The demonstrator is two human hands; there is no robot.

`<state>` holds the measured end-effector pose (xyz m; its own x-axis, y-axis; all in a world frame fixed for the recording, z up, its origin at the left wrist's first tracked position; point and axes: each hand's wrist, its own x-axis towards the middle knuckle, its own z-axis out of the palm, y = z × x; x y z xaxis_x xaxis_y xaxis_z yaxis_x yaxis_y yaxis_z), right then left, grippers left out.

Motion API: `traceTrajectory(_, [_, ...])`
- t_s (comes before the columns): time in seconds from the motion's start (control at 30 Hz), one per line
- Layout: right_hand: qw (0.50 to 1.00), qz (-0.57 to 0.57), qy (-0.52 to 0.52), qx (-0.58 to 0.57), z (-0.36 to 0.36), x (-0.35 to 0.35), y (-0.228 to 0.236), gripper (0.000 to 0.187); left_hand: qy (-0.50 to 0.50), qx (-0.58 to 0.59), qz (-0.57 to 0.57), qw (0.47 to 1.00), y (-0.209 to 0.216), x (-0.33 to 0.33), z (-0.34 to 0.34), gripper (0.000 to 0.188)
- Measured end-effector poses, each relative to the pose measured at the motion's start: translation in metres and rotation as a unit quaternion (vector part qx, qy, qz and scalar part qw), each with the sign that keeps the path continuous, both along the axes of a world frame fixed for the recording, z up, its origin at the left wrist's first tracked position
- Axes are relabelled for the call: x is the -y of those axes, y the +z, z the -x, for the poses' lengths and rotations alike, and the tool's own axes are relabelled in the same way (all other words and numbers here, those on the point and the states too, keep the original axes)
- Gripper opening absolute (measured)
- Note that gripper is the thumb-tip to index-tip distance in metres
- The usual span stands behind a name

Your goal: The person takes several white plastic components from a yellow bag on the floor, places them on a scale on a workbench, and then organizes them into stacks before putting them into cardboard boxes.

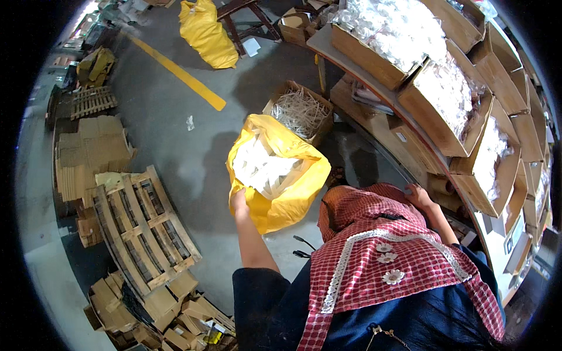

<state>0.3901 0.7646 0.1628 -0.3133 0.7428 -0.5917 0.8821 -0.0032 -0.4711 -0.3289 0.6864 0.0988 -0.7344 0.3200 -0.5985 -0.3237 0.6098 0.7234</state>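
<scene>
A yellow woven bag [293, 206] stands on the floor in front of me, its mouth wide and full of white strips [266, 169]. My left hand [239, 200] is closed on the near-left side of the bag's rim. My right hand [417, 196] hangs by the red checked apron [380, 210] at my side, close to the workbench. Its fingers look loosely bent, with nothing seen in them. Just beyond the bag sits a cardboard box [316, 139] of thin pale strips.
On my right, a long workbench [374, 79] carries several cardboard boxes [430, 111] of clear plastic pieces. Wooden pallets [146, 228] and flattened cardboard [93, 149] lie left. Another yellow bag [208, 35] stands ahead, beside a yellow floor line [175, 70].
</scene>
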Motion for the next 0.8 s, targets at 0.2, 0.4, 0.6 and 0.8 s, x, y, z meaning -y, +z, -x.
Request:
traceTrajectory(0.2, [0.984, -0.079, -0.158, 0.013, -0.073, 0.107, -0.044, 0.035, -0.176, -0.123, 0.079, 0.973, 0.052, -0.032, -0.051, 0.048])
traceTrajectory(0.4, [0.827, 0.212, -0.507, -0.118, -0.158, 0.237, -0.130, 0.026, -0.387, -0.280, 0.176, 0.861, 0.095, -0.089, -0.057, 0.061])
traceTrajectory(0.6, [0.615, 0.140, -0.773, -0.064, -0.140, 0.292, -0.107, 0.032, -0.477, -0.240, 0.202, 0.821, 0.101, -0.147, -0.028, 0.058])
traceTrajectory(0.8, [0.900, 0.105, -0.402, 0.134, 0.000, 0.284, -0.118, 0.033, -0.530, -0.185, 0.147, 0.814, 0.067, -0.184, -0.003, 0.052])
